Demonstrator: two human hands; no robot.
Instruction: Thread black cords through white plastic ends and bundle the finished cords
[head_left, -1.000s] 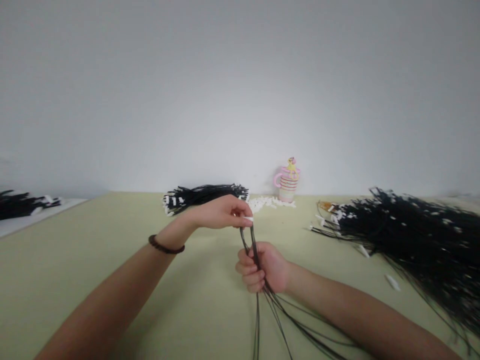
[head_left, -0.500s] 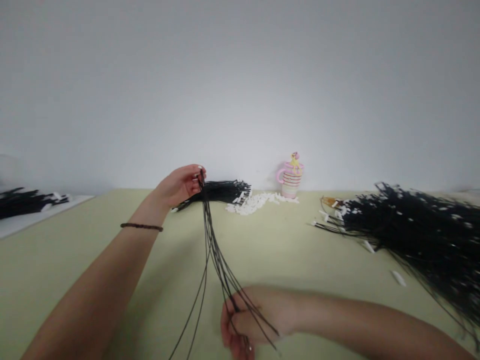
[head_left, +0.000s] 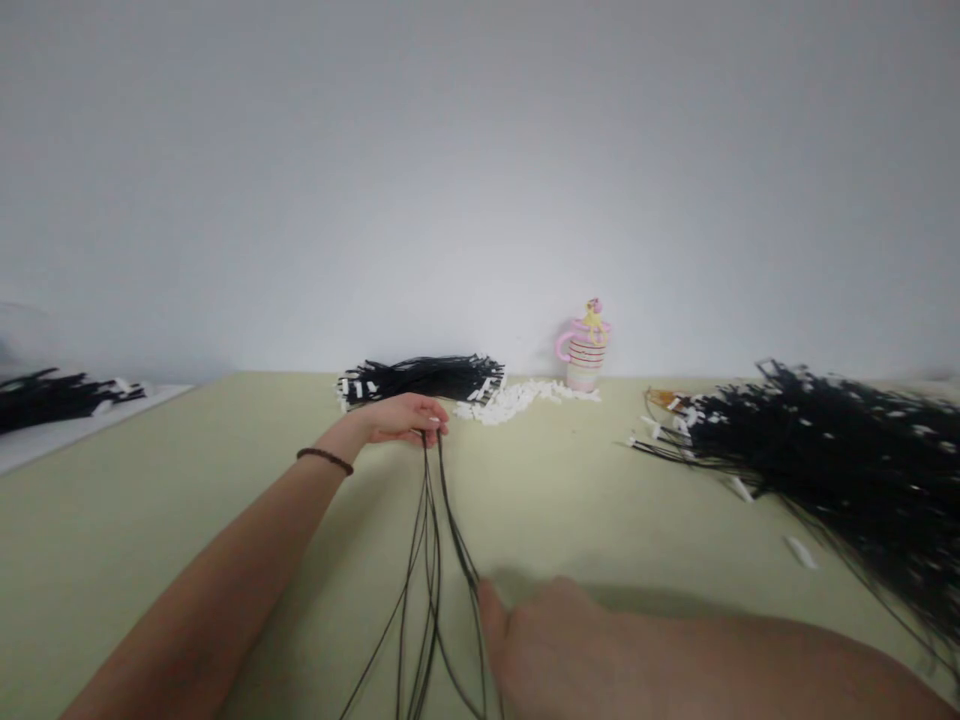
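Note:
My left hand (head_left: pixel 401 418) is stretched forward and pinches the far ends of several thin black wires (head_left: pixel 431 560) down near the green table (head_left: pixel 187 500). A dark bracelet sits on that wrist. The wires run back toward me, spreading slightly, and pass the thumb of my right hand (head_left: pixel 544 645), which lies low near the bottom edge, blurred, touching the strands. Just beyond my left hand lies a tidy bundle of black wires with white ends (head_left: pixel 420 378).
A heap of small white connectors (head_left: pixel 517 400) lies by a pink striped cup (head_left: pixel 583 355) at the wall. A large loose pile of black wires (head_left: pixel 832 450) covers the right side. Another dark bundle (head_left: pixel 52 395) rests on a white surface at far left.
My left hand has come down from a raised position to the table in front of the tidy bundle, laying the wires out. My right hand slid along the strands and loosened its grip.

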